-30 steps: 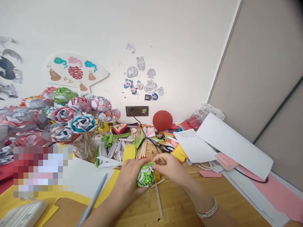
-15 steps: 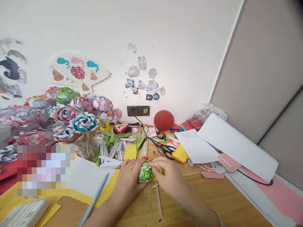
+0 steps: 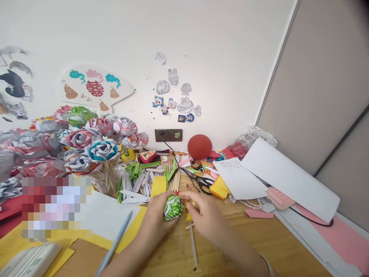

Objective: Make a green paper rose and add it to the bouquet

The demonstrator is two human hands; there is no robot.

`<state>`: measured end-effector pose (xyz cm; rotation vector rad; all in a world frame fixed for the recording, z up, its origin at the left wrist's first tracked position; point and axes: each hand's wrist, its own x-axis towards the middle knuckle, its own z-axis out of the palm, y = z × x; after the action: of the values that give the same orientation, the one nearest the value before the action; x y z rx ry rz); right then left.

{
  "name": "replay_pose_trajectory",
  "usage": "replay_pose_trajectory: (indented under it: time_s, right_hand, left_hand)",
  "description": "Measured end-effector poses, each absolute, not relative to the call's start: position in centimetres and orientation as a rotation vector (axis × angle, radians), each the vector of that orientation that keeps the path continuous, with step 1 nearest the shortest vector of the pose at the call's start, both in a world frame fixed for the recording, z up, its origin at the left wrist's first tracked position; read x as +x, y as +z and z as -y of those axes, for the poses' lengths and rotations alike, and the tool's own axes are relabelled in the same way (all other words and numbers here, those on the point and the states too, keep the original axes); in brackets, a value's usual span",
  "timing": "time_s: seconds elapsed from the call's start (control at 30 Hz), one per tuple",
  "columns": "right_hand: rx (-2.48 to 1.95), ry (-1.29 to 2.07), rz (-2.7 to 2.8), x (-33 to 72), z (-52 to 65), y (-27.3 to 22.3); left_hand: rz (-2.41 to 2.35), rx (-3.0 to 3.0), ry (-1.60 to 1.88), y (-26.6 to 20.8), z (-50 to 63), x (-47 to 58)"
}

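A folded paper flower (image 3: 173, 208) with green and white layered petals rests in my left hand (image 3: 158, 216). The fingers of that hand wrap round its left side and back. My right hand (image 3: 203, 211) is just to the right of the flower, its fingertips close to the upper right edge. Its thumb stands apart from the fingers, and yellow shows in the gap. Whether those fingertips touch the petals I cannot tell. A narrow pale strip (image 3: 193, 246) lies on the wooden table (image 3: 227, 250) below my right hand.
Many paper flowers (image 3: 102, 149) stand at the left. Behind my hands are wooden sticks (image 3: 175, 181), loose paper strips and scissors (image 3: 203, 182). A red balloon (image 3: 200, 147) rests by the wall. White sheets (image 3: 288, 181) lie right; a light-blue pen-like stick (image 3: 115, 242) is beside my left forearm.
The flower has shifted slightly left and up with my left hand, and turned a little. My right thumb and fingers have come off its right side and spread apart.
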<state>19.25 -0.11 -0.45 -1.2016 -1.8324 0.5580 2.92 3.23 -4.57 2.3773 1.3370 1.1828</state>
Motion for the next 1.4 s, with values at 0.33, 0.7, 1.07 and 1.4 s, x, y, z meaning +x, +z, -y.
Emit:
replay_pose_trajectory:
  time_s: [0.33,0.7,1.07,1.4]
  right_hand:
    - [-1.074,0.544,1.761,20.9,-1.0,-1.1]
    - [-1.010,0.331,1.687,19.2,-1.3,-2.4]
    - [-0.920,0.752,1.560,19.4,-2.1,-2.6]
    - [-0.961,0.570,1.644,19.4,-1.4,-1.7]
  left_hand:
    - [-1.214,2.011,1.253,-3.1,-2.7,3.5]
    - [-1.174,2.042,1.186,-3.5,-2.2,4.0]
    - [-1.124,2.017,1.163,-4.2,-2.5,3.7]
    - [-1.125,1.991,1.177,-3.8,-2.0,3.7]
